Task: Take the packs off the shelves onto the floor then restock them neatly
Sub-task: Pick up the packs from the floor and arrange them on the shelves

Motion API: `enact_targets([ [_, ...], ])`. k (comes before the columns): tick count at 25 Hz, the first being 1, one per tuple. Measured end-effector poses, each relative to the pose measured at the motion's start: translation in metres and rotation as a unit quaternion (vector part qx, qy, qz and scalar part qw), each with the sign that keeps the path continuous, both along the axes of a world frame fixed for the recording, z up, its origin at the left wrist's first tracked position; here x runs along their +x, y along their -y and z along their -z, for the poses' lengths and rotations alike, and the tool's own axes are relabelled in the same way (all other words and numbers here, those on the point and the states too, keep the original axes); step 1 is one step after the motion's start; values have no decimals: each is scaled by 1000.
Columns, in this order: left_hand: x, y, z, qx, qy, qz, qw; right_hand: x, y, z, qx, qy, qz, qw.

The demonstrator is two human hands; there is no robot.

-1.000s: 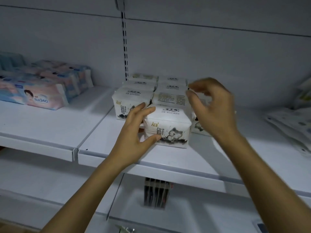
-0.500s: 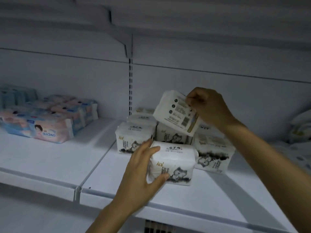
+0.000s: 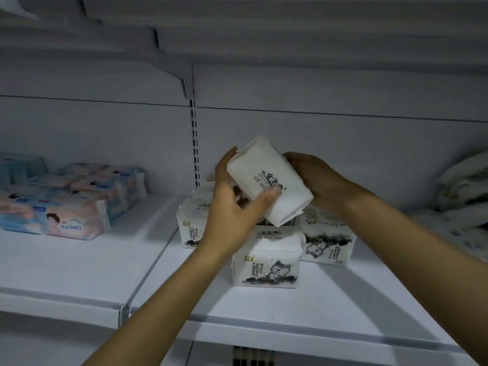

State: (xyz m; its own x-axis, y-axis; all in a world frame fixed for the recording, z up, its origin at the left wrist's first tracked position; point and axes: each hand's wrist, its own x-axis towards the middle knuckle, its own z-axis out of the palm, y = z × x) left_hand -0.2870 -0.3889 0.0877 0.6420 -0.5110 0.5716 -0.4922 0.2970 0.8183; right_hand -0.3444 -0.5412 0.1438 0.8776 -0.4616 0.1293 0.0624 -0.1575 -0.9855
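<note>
Both hands' grip is clamped on 1 white tissue pack [image 3: 266,180], tilted in the air: the left hand [image 3: 232,207] curls round its near end, the right hand [image 3: 314,180] cups the far end. Under it the shelf [image 3: 290,307] carries pink-and-blue wipe packs [image 3: 71,207] at the left, well apart from a cluster of white packs [image 3: 266,262] just below the held one.

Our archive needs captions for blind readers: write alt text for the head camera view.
The left hand and right hand hold a white tissue pack tilted in the air, above more kol tissue packs standing on a white shelf. Pink and blue wet-wipe packs lie on the shelf section to the left.
</note>
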Motion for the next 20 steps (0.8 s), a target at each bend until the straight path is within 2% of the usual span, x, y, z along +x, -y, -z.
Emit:
enact_targets([
  [2,8,8,-16,-23,-7,-46,999,0,-4,-5,-16,46,63,997],
  [3,16,11,-22,-28,-23,-61,997,-4,-6,-9,-68,72,94,991],
  [4,22,14,-28,-29,-53,-61,996,-9,-6,-12,-158,91,108,977],
  [5,26,16,-32,-24,-89,-52,994,-14,-5,-15,-290,80,96,949],
  [6,30,19,-35,-14,-119,-37,992,-19,-6,-18,-446,30,79,891],
  [7,34,20,-36,1,-137,-23,990,-21,-7,-18,-576,-35,75,813],
  [8,33,19,-36,22,-140,-13,990,-22,-8,-14,-651,-74,85,751],
  [9,34,17,-33,48,-119,-8,992,-21,-8,-10,-659,-83,100,741],
  [10,36,13,-25,93,-61,-17,994,-19,-6,-5,-617,-78,100,776],
  [11,42,8,-14,161,32,-42,986,-17,-3,0,-539,-57,80,837],
  [12,47,2,-2,242,128,-63,960,-16,2,4,-450,-44,47,890],
  [13,54,-1,12,324,202,-64,922,-15,9,9,-390,-56,14,919],
  [14,58,-4,24,397,240,-60,884,-15,16,13,-373,-84,-19,924],
  [16,62,-6,37,464,229,-81,852,-13,22,23,-388,-156,-71,905],
  [20,61,-1,39,461,213,-113,854,-4,21,50,-467,-213,-71,856],
])
